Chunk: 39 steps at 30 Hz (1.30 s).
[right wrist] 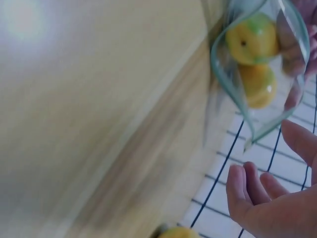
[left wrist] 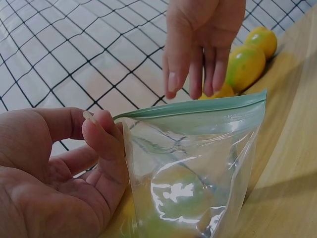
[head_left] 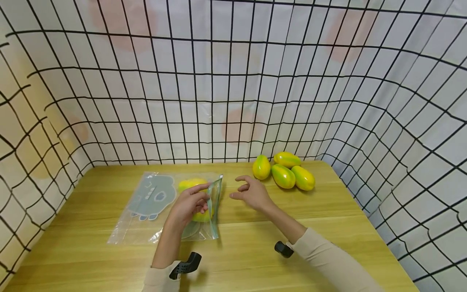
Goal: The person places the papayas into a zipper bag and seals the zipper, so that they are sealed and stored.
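A clear zip bag (head_left: 122, 231) with a green zip edge and a grey-blue animal print lies on the table, its mouth facing right. My left hand (head_left: 187, 206) pinches the upper layer near the mouth, which gapes in the right wrist view. Two yellow-green mango-like fruits (right wrist: 252, 42) are inside the bag. Off to the right of the mouth, my right hand (head_left: 254, 195) hovers with loosely bent fingers and holds nothing. In the left wrist view, the right hand (left wrist: 205, 44) appears beyond the green zip edge (left wrist: 198, 110), apart from it.
Several more of the yellow-green fruits (head_left: 283, 176) sit together at the back right of the wooden table (head_left: 255, 251). A black wire grid (head_left: 211, 101) over pale cloth stands behind the table and along both sides.
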{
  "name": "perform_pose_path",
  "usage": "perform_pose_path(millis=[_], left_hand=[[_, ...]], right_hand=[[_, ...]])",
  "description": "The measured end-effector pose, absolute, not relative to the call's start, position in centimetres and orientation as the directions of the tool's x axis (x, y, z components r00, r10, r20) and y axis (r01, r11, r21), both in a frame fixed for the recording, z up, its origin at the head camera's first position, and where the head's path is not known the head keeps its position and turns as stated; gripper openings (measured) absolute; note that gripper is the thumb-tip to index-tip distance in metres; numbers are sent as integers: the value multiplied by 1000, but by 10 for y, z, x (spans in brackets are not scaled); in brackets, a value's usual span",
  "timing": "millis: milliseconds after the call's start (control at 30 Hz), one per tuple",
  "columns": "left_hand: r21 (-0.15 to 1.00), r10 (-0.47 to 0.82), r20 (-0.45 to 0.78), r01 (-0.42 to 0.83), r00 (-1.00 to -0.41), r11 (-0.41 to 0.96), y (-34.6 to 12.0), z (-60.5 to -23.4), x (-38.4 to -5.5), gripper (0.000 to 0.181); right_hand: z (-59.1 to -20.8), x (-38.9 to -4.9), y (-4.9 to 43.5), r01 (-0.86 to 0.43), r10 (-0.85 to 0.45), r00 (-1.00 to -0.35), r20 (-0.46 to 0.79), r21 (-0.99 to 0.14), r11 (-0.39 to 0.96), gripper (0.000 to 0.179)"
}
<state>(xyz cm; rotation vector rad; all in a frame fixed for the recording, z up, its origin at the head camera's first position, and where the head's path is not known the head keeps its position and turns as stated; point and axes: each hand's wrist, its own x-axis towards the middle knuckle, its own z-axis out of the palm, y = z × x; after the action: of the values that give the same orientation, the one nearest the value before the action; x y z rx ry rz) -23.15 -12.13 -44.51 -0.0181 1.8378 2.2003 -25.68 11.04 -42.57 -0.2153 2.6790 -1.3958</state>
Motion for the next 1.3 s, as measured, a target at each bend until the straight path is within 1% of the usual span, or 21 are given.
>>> perform_pose_path(millis=[267,500,733,967,1300], left_hand=[[964,205,-182,-215,-962,-156,-121,-445,-232,50],[964,215,-175,-212,-961,-161,-121,-445,-233,51],[968,215,-168,-202,-962,-151,-121,-445,-231,51],[966,193,-178,-208,-965,-154,-120,-446,-232,48],[965,196,-179,-211,-964,-155,-120,-447,-231,49]], right_hand=[[-426,-278,136,-107,-101,-993,56,-784,612,72],[-425,-291,154,-56,-30,-998,47,-778,626,79],[-430,-303,164,-55,47,-992,120,-724,687,76],[-433,-316,166,-54,92,-984,155,-740,670,75],[-440,-336,167,-76,119,-969,217,-717,693,77]])
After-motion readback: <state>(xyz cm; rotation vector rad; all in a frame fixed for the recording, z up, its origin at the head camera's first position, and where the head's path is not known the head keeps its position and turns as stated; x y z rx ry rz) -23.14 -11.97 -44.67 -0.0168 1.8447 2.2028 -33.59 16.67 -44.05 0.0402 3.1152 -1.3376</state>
